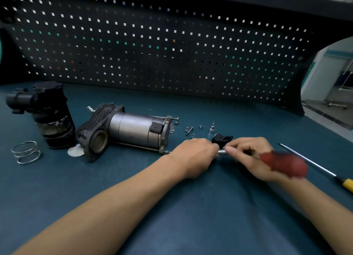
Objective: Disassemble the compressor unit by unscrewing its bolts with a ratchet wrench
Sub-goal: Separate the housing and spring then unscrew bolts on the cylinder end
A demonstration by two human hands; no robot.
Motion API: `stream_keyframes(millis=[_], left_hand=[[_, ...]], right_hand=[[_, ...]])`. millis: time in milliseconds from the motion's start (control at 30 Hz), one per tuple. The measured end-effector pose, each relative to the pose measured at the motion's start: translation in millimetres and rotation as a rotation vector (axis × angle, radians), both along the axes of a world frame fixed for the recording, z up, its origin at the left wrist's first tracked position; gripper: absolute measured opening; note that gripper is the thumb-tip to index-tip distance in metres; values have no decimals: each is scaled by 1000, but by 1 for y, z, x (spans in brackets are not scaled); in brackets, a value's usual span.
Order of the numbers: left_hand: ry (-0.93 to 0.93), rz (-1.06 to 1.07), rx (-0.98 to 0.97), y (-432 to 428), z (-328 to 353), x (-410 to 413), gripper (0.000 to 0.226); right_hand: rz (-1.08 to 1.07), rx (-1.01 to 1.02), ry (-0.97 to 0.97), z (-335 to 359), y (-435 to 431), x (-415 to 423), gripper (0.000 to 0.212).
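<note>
Red wrench [284, 164] pinched in right fingers [241, 143].

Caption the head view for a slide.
Left hand and right hand hold a red-handled wrench beside the compressor; loose bolts and a screwdriver lie nearby.

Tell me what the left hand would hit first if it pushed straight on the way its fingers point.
Most likely the right hand: the left hand points rightward along the knurled shaft of the red-handled tool, which both hands grip, and the right hand's fingertips lie just ahead on it.
</note>
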State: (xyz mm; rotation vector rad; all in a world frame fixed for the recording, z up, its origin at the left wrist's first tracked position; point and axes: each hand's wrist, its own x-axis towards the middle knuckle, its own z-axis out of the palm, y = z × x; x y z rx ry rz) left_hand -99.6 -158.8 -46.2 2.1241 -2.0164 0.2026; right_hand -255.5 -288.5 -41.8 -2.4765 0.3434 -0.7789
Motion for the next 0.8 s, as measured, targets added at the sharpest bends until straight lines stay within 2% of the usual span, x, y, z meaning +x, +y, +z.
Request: stream_keyframes(millis=[67,133,200,233,300,333,433,500,567,600,667,700,767,800], left_hand=[[-18,-4,-25,1,1,0,16],[-41,-14,-52,3,3,-3,19],[-62,-15,-72,5,4,-7,15],[-67,-15,-79,6,3,-10,13],[-73,-27,-69,6,4,-12,18],[-62,-37,-49,5,4,-12,23],[52,-81,-7,4,3,-11,29],[119,-89,12,3,2,-9,26],[135,-70,16,1,2,-7,25],[126,-57,13,0,2,-6,25],[106,-41,-6,0,3,-6,24],[97,-42,-21,0,3,-6,24],[59,-51,-47,2,3,-8,24],[37,-51,-56,4,4,-9,24]], right_hand=[[-151,408,45,8,3,7,54],[-331,845,87,11,0,11,55],[-376,1128,111,14,0,10,47],[-356,1196,124,14,1,8,44],[-293,1175,146,13,5,6,44],[-273,1064,143,11,5,5,47],[-172,534,34,9,5,4,58],[-40,212,-24,9,-2,0,54],[37,-67,38,8,-9,-5,47],[43,-135,79,6,-10,-7,43],[-12,-70,102,3,-7,-6,48],[-65,72,78,2,-3,-2,53],[-213,539,51,7,1,6,59],[-282,795,77,10,0,9,54]])
